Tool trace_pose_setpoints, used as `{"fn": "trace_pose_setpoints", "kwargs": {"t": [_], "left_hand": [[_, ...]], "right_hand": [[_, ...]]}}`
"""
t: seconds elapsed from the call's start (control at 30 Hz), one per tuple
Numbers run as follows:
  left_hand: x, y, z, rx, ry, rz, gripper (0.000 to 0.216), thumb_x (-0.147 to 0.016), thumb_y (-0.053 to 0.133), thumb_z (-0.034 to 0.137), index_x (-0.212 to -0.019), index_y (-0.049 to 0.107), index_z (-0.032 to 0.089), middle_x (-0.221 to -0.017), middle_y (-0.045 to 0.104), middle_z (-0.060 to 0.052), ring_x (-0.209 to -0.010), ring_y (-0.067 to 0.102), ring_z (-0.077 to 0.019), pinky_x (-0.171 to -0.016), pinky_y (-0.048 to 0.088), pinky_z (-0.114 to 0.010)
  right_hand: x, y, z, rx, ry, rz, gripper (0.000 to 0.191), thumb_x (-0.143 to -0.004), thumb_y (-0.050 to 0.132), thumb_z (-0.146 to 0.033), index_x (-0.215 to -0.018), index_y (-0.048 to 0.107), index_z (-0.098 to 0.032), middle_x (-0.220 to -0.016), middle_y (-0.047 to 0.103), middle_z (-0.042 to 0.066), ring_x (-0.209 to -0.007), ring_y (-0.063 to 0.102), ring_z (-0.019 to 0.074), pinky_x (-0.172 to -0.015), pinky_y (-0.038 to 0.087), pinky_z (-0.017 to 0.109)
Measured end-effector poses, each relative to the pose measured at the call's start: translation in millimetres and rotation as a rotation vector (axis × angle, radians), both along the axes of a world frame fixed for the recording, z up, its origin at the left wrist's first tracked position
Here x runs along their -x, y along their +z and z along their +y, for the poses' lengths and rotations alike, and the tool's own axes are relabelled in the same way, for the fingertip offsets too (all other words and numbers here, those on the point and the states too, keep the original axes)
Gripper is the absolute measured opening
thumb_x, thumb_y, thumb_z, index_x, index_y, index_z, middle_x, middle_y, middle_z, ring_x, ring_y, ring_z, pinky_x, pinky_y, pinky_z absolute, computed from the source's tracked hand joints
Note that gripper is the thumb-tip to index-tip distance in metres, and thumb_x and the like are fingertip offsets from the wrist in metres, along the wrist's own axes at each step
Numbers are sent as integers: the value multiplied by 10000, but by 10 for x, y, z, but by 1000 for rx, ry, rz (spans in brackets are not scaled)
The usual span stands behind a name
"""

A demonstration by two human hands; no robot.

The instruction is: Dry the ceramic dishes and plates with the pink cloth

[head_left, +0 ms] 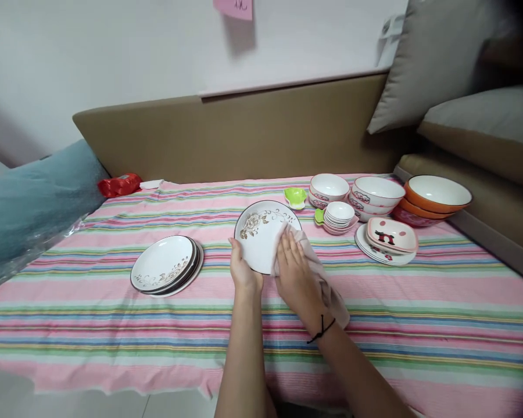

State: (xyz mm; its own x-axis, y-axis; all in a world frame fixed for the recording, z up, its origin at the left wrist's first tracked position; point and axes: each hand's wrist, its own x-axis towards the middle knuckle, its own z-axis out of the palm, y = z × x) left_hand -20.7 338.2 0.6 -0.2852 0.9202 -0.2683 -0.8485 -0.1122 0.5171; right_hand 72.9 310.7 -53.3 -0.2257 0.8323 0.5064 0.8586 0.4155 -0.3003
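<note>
My left hand (244, 264) grips the lower left rim of a white plate (261, 244) with a dark edge and a brown flower pattern, thumb at its side. The plate is held above the striped cloth, its face tilted toward me. My right hand (294, 270) presses a pale pinkish cleaning cloth (326, 284) against the plate's right side, fingers together on top of it. The cloth's loose end hangs down past the wrist, which wears a black cord bracelet. Left of my hands, a stack of similar flowered plates (163, 264) lies on the striped cloth.
Back right stand white bowls (377, 194), orange bowls (438, 194), small stacked dishes (340, 215), a green dish (295, 197) and plates under a square bowl (392, 235). A red packet (119, 184) lies back left. The striped cloth (157, 342) covers the surface before a brown backrest (244, 139).
</note>
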Motion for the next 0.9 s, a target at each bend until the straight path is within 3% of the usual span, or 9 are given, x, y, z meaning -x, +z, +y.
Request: {"fn": "trace_pose_setpoints", "kwargs": {"t": [0.17,0.23,0.33,0.43,0.5,0.57,0.7,0.8,0.9], "left_hand": [[7,121,-55,72,-97,12,472,-940,443,467,-1055,689,81,-936,743,-138,-975,700,-232,-984,493,-355],[45,195,-66,17,-70,7,464,-949,422,458,-1098,680,102,-969,743,-131,-1000,693,-226,-985,492,-349],[84,296,-93,-73,-12,25,410,-962,408,410,-1142,669,149,-1050,738,-106,-1052,674,-205,-992,485,-324],[45,330,-146,-75,-148,69,409,-952,433,410,-1110,682,127,-1052,737,-127,-1071,667,-227,-1003,480,-344],[-17,313,-181,-68,-270,98,404,-943,461,397,-1097,685,97,-1059,730,-151,-1070,667,-245,-1013,474,-362],[-74,291,-202,-44,-340,115,386,-936,487,370,-1106,677,79,-1067,725,-161,-1049,676,-245,-1018,469,-367],[-76,312,-212,1,-335,73,437,-933,482,412,-1133,661,68,-1051,724,-176,-1024,686,-255,-1001,485,-379],[-20,342,-220,-21,-206,72,412,-939,465,409,-1120,670,100,-1056,729,-152,-1028,685,-255,-989,499,-382],[-13,299,-229,-22,-227,108,374,-934,485,384,-1101,677,110,-1078,726,-143,-1063,671,-254,-991,499,-381]], "right_hand": [[77,163,-146,-1,286,-76,775,-782,361,9,-1525,187,-125,-1588,229,45,-1478,117,194,-1171,306,419],[-14,169,-185,-25,250,-103,761,-808,346,10,-1530,172,-152,-1587,230,39,-1472,149,180,-1171,307,418],[-226,140,-153,-62,55,-105,742,-813,373,-2,-1523,189,-113,-1583,226,106,-1473,141,219,-1171,295,463],[-343,158,-104,-90,-96,-88,778,-764,374,16,-1514,174,-45,-1579,212,159,-1476,92,257,-1171,271,510],[-315,199,-130,-114,-92,-110,811,-725,368,32,-1508,164,-15,-1577,195,183,-1475,79,275,-1168,265,527],[-238,229,-211,-142,16,-173,828,-700,384,28,-1502,185,-7,-1578,189,182,-1474,80,279,-1170,270,514],[-190,180,-347,-148,223,-279,827,-729,420,-17,-1517,170,-55,-1590,191,111,-1472,137,222,-1172,309,419],[-307,107,-276,-132,89,-221,862,-736,414,-10,-1531,89,-75,-1584,204,121,-1461,194,218,-1154,342,437],[-357,98,-177,-133,-39,-145,912,-704,426,-5,-1523,26,-27,-1568,190,198,-1460,169,287,-1136,340,523]]}}
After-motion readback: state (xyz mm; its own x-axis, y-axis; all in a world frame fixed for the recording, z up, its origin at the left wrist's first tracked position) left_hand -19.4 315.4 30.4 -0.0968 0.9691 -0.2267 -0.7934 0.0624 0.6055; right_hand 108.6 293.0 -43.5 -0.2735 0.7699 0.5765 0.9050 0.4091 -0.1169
